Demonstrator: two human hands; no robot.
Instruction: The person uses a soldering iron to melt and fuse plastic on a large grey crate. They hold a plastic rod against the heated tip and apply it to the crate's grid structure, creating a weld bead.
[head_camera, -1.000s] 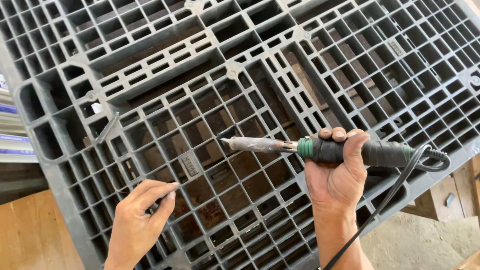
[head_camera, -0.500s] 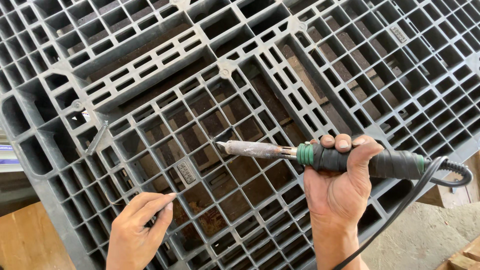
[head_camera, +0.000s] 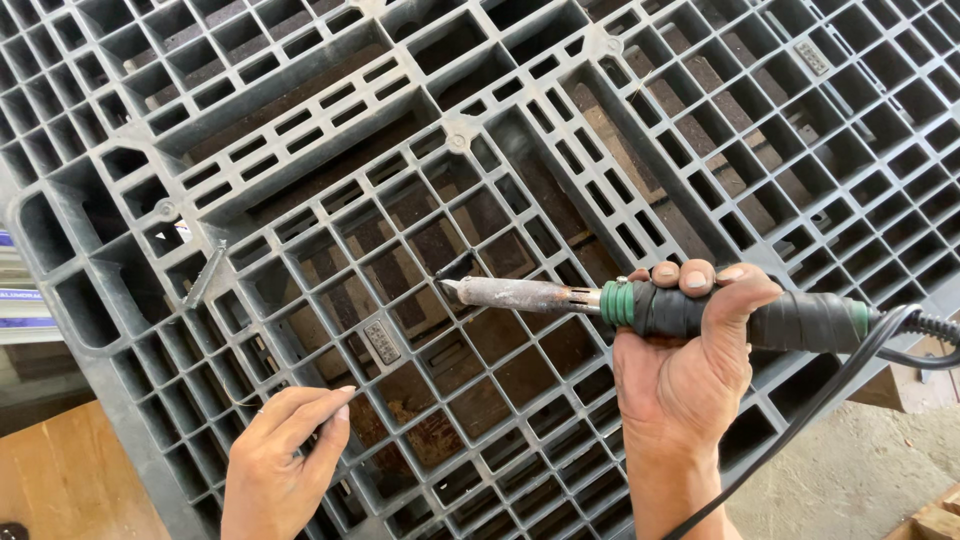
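A large grey plastic pallet (head_camera: 330, 130) with a grid of cells fills the view. My right hand (head_camera: 690, 370) grips a soldering iron (head_camera: 700, 310) by its dark handle with a green collar. Its rusty metal tip (head_camera: 450, 287) points left and touches a rib of the grid near the middle. A black cord (head_camera: 830, 400) runs from the handle's end down to the lower right. My left hand (head_camera: 285, 460) rests on the pallet at the lower left, fingers pinched together on a rib; I cannot tell whether it holds anything.
A loose grey plastic strip (head_camera: 205, 272) lies on the pallet's left part. A small metal plate (head_camera: 381, 341) sits in a cell near the middle. A brown wooden surface (head_camera: 70, 480) shows at lower left, concrete floor (head_camera: 850, 480) at lower right.
The soldering iron's tip has dropped slightly and now touches a rib. My left hand has stayed at the lower left. The camera view has shifted a little.
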